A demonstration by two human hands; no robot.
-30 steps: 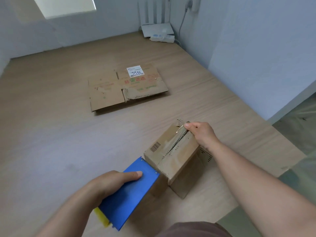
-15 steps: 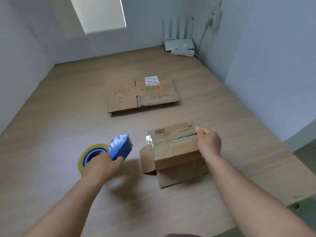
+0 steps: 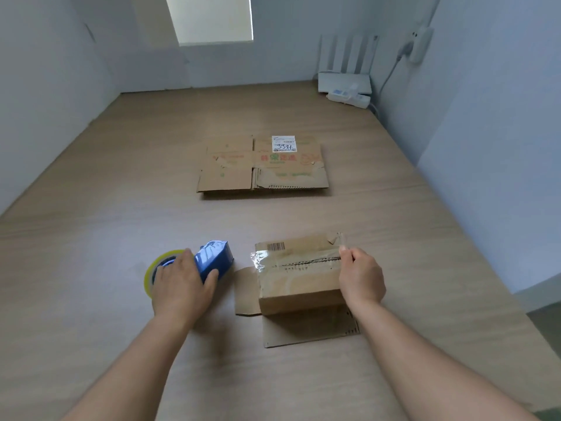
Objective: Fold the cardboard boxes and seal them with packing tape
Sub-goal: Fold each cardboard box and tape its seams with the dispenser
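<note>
Cardboard box sits on the wooden floor, near and slightly right of centre. It bears a barcode at its far left corner, too small to read. Clear tape runs along its top seam. The right hand grips the box's right top edge, fingers pinched at the tape's end. To the left, the left hand curls over a blue tape dispenser, hiding much of its yellowish roll. Farther off lie flattened boxes; their white label carries handwriting like "3521", and the red and green print is illegible. A router stands in the far right corner.
</note>
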